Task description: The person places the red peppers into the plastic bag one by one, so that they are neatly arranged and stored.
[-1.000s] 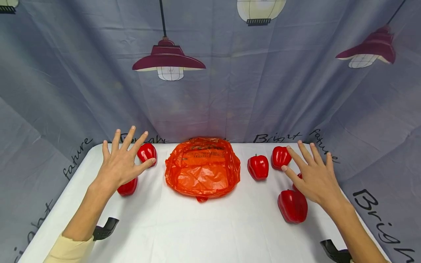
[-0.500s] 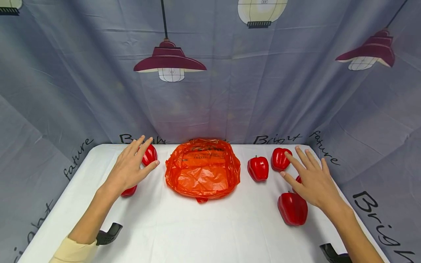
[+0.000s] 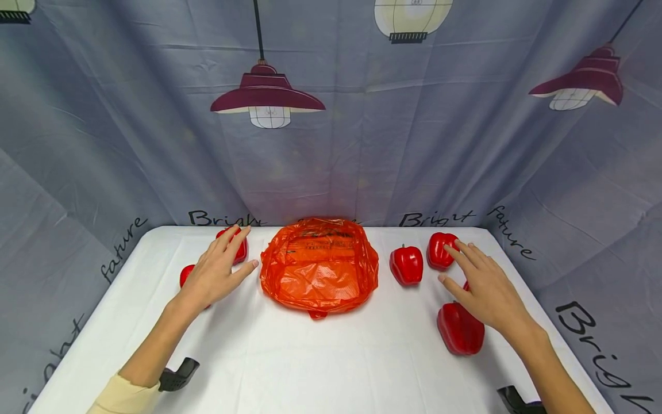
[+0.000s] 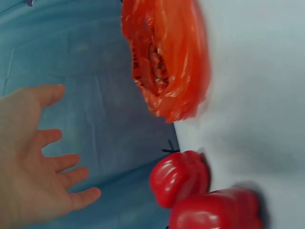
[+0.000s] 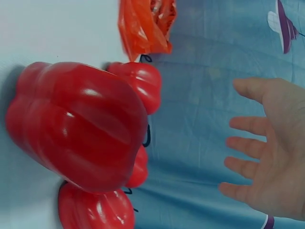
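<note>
My left hand (image 3: 218,276), fingers extended and thumb out to the side, hovers over the table's left part and holds nothing. Two red bell peppers lie by it: one (image 3: 241,250) behind the fingertips, another (image 3: 185,273) mostly hidden under the hand. The left wrist view has both peppers (image 4: 180,177) apart from the fingers. Over the right part hovers my empty right hand (image 3: 486,290), fingers extended. Several bell peppers lie around it, the closest pepper (image 3: 460,329) below the palm and one (image 3: 441,251) by the fingertips. Between the hands sits a crumpled orange plastic bag (image 3: 319,267), its mouth spread wide.
A white cloth (image 3: 331,368) covers the table. Another bell pepper (image 3: 406,265) lies right of the bag. A grey-blue curtain (image 3: 331,161) printed with lamps and lettering surrounds the table's back and sides. Black camera mounts (image 3: 178,375) stick out from the wrists.
My left hand has moved right and slightly toward me, closer to the bag, its fingers drawing together. The right hand has lowered slightly, fingers less spread. Peppers and bag have stayed put.
</note>
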`<state>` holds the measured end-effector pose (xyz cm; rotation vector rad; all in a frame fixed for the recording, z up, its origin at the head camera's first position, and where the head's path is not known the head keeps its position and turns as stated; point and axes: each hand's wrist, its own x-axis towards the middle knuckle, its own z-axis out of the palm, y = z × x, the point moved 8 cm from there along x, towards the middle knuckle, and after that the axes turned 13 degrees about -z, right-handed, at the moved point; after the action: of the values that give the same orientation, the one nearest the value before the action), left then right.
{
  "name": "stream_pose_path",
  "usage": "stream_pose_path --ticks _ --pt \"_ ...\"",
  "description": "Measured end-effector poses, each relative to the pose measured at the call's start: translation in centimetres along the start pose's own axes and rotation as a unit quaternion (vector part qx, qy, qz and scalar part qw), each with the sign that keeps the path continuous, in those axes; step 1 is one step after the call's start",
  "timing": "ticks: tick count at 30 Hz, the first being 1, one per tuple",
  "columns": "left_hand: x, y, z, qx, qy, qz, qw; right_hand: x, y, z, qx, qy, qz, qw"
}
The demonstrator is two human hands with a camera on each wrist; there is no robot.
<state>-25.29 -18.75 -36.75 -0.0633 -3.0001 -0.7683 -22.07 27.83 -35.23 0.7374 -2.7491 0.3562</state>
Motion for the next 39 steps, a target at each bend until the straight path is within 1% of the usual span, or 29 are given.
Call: stream_pose_path --ticks 2,4,8,10,15,18,21,25,28,31,34,36,38,39 --pt "0.0 -0.2 0.5 -0.011 -0.004 -0.004 0.9999 -0.1 -0.1 0.1 0.002 -0.007 0.002 1.0000" --pt "0.1 -0.4 1.1 -0.032 -0.015 -0.008 0.9993 -0.2 -0.1 0.3 0.007 -0.014 0.006 0.9999" --pt "0.3 -1.0 2.7 -0.075 -0.039 -0.024 0.9961 -0.3 0.1 0.6 0.022 -0.027 0.022 0.9991" --pt "0.4 -1.3 3.3 -0.089 -0.045 -0.031 0.9946 -0.4 0.2 0.7 0.032 -0.033 0.031 0.9985" --pt "0.6 -1.9 4.6 -0.117 -0.041 -0.045 0.9912 -0.6 0.3 0.9 0.054 -0.034 0.043 0.9971" --pt "0.8 -2.3 5.3 -0.146 -0.036 -0.055 0.9870 -0.8 0.2 0.9 0.072 -0.031 0.046 0.9959" --pt "1.0 -2.8 6.2 -0.185 -0.032 -0.066 0.9801 -1.0 0.2 1.0 0.091 -0.027 0.051 0.9941" --pt "1.1 -3.8 7.6 -0.230 -0.047 -0.106 0.9663 -1.5 0.2 1.0 0.109 -0.019 0.054 0.9924" --pt "1.2 -4.6 8.6 -0.249 -0.068 -0.144 0.9553 -1.9 0.1 0.9 0.122 -0.010 0.050 0.9913" --pt "1.2 -5.1 9.5 -0.259 -0.079 -0.168 0.9479 -2.3 0.2 1.0 0.135 -0.001 0.047 0.9898" --pt "1.2 -5.2 9.9 -0.270 -0.077 -0.173 0.9441 -2.9 0.3 1.2 0.148 0.002 0.050 0.9878" --pt "1.3 -5.3 10.1 -0.283 -0.073 -0.175 0.9401 -3.4 0.4 1.4 0.157 0.000 0.056 0.9860" --pt "1.4 -5.5 10.3 -0.299 -0.071 -0.181 0.9341 -4.0 0.6 1.6 0.165 -0.001 0.067 0.9839" --pt "1.4 -5.6 10.4 -0.309 -0.071 -0.188 0.9295 -4.3 0.7 1.8 0.169 -0.003 0.073 0.9829"
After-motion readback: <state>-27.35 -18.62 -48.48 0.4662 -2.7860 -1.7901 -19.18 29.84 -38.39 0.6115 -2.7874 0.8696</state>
